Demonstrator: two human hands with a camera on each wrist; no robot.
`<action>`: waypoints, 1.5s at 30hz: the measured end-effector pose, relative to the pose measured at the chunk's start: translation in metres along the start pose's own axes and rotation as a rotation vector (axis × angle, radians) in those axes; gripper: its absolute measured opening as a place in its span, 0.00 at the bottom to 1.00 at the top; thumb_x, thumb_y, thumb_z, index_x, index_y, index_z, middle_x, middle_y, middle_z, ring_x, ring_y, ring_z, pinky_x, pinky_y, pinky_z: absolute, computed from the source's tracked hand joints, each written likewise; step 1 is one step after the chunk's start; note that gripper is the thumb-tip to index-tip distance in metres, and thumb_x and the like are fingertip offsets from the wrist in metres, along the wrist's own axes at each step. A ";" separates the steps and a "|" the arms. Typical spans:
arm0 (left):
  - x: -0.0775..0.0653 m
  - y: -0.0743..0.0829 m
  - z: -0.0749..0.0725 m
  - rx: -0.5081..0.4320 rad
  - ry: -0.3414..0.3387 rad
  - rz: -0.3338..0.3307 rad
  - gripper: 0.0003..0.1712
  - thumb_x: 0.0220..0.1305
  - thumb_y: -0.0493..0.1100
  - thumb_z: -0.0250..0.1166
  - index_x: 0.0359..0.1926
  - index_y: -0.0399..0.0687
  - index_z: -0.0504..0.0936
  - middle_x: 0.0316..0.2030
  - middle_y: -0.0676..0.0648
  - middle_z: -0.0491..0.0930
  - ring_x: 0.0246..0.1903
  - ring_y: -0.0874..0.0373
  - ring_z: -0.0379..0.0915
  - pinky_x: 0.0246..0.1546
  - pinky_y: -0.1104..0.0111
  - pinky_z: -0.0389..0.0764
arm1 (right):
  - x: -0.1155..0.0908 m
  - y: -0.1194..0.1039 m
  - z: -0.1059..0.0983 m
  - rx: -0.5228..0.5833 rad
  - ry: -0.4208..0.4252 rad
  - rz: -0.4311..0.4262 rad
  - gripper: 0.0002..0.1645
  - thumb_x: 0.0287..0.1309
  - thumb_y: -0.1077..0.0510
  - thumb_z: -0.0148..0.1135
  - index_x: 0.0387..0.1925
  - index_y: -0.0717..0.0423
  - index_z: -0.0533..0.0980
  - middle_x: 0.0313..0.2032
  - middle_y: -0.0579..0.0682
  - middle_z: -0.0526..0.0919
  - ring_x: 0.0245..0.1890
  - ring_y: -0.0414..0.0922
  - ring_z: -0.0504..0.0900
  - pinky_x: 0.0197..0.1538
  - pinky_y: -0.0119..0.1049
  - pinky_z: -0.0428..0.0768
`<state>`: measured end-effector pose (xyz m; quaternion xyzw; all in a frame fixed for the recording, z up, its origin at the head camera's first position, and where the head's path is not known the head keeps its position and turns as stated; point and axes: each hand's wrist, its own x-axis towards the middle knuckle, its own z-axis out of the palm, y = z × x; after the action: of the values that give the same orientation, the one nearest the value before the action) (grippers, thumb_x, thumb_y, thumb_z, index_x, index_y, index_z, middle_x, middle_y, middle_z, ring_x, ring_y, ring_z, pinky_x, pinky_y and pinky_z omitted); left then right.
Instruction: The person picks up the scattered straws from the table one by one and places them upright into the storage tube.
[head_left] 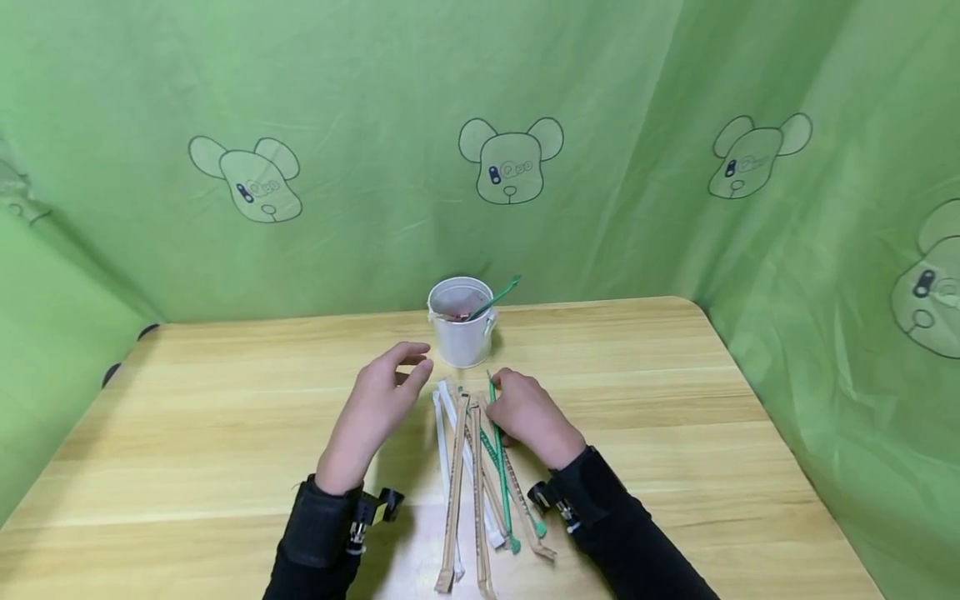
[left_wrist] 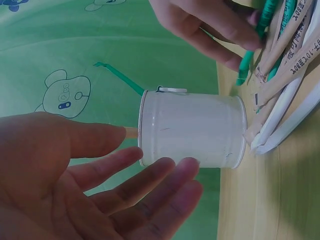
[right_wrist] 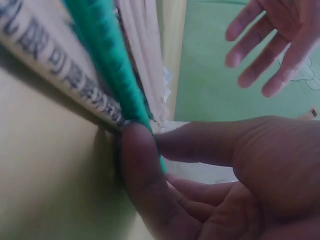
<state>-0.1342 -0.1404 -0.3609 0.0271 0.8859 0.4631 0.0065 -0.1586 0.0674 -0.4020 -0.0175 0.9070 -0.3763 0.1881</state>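
My right hand (head_left: 534, 418) pinches the far end of a green paper-wrapped straw (head_left: 503, 496) between thumb and index finger, as the right wrist view shows up close. That straw lies over a loose pile of wrapped straws, some brown (head_left: 454, 500), some white (head_left: 441, 442), one more green. Left of the pile's far end hovers my left hand (head_left: 381, 407), fingers spread and holding nothing, near a small white bucket (head_left: 462, 343). Out of the bucket leans another green straw (left_wrist: 122, 80); a brown end (left_wrist: 131, 132) also shows at its rim in the left wrist view.
The bucket stands close to the back edge of the wooden table (head_left: 225, 433). Behind and at both sides hangs a green curtain (head_left: 375, 233) printed with bear heads. Both wrists wear black bands with small cameras.
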 end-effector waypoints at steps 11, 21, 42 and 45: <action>0.002 0.000 0.003 0.007 -0.040 -0.028 0.22 0.82 0.45 0.60 0.69 0.41 0.79 0.60 0.37 0.82 0.54 0.39 0.82 0.54 0.48 0.83 | -0.004 0.001 -0.017 0.127 0.030 -0.101 0.22 0.77 0.62 0.57 0.66 0.60 0.66 0.31 0.55 0.83 0.22 0.54 0.83 0.29 0.38 0.79; 0.000 0.001 0.006 -0.106 -0.107 -0.118 0.21 0.82 0.44 0.59 0.68 0.37 0.78 0.56 0.35 0.82 0.44 0.41 0.86 0.40 0.55 0.89 | -0.014 -0.006 -0.032 0.229 0.119 -0.185 0.26 0.76 0.59 0.54 0.70 0.53 0.65 0.45 0.57 0.82 0.29 0.60 0.85 0.25 0.40 0.77; -0.003 -0.009 0.013 0.014 -0.197 -0.156 0.19 0.82 0.45 0.59 0.63 0.38 0.81 0.44 0.39 0.83 0.33 0.47 0.82 0.35 0.58 0.84 | -0.023 -0.023 -0.042 0.723 0.647 -0.851 0.21 0.74 0.71 0.57 0.64 0.65 0.67 0.48 0.57 0.77 0.41 0.52 0.81 0.40 0.42 0.90; -0.001 -0.011 0.015 0.078 -0.227 -0.160 0.18 0.82 0.46 0.59 0.61 0.39 0.82 0.31 0.43 0.81 0.25 0.50 0.76 0.30 0.63 0.76 | -0.021 -0.021 -0.043 0.765 0.752 -0.954 0.19 0.73 0.71 0.57 0.61 0.66 0.68 0.46 0.56 0.77 0.41 0.52 0.80 0.41 0.39 0.88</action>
<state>-0.1326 -0.1342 -0.3784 0.0088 0.8961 0.4203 0.1425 -0.1569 0.0852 -0.3529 -0.2140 0.6085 -0.6897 -0.3291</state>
